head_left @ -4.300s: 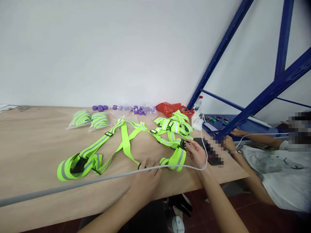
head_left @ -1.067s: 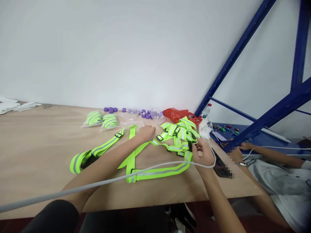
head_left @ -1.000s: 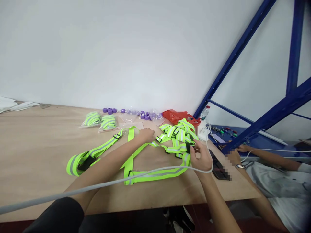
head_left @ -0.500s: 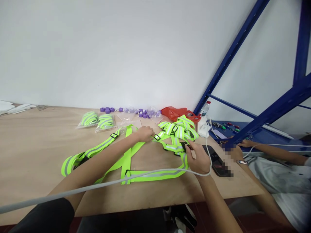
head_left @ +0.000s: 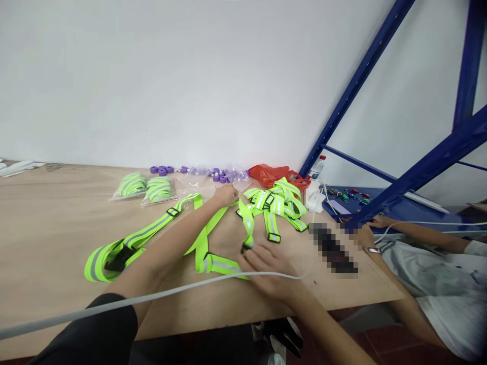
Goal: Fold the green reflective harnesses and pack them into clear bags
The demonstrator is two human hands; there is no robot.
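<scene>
A neon-yellow reflective strap harness (head_left: 201, 248) with grey stripes and black buckles lies spread over the table in front of me. My left hand (head_left: 227, 195) is closed on its strap at the far edge. My right hand (head_left: 268, 268) is closed round a strap end beside a black buckle (head_left: 246, 247), nearer the table's front. Between my two hands a short strap piece (head_left: 248, 225) runs, slightly twisted. At the left, the harness forms a loop with a dark clip (head_left: 120, 258) inside. A heap of similar reflective straps (head_left: 283, 203) sits just beyond my right hand.
Two bagged strap bundles (head_left: 159, 189) lie near the wall, beside purple rolls (head_left: 162, 171) and a red plastic bag (head_left: 268, 175). A white cable (head_left: 152, 292) crosses before my arms. On the right stand a blue metal frame (head_left: 353, 91), a bottle (head_left: 317, 167) and a co-worker's arm (head_left: 429, 235).
My right hand has come left and nearer to me, drawing the buckled strap away from the heap. My left hand has moved slightly away from me, and the view has shifted a little.
</scene>
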